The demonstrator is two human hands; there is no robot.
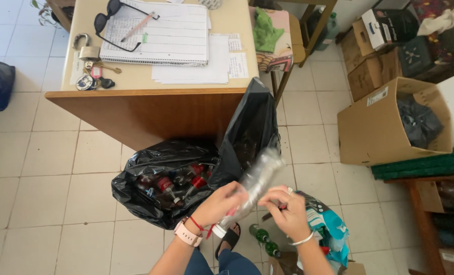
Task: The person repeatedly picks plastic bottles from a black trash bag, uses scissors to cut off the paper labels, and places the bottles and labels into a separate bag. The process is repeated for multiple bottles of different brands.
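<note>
My left hand (218,204) grips the lower part of a clear plastic bottle (260,177) with a white cap, tilted up to the right. My right hand (286,210) is closed on the same bottle from the right side. The bottle is blurred. Just beyond my hands stands an open black rubbish bag (150,201) holding several bottles with red caps (172,184). Its far flap (250,127) stands up against the desk.
A wooden desk (150,109) with a notebook, sunglasses, keys and papers stands behind the bag. An open cardboard box (385,127) sits on the tiled floor at right. A blue printed bag (329,229) and green glass bottles (265,241) lie by my feet.
</note>
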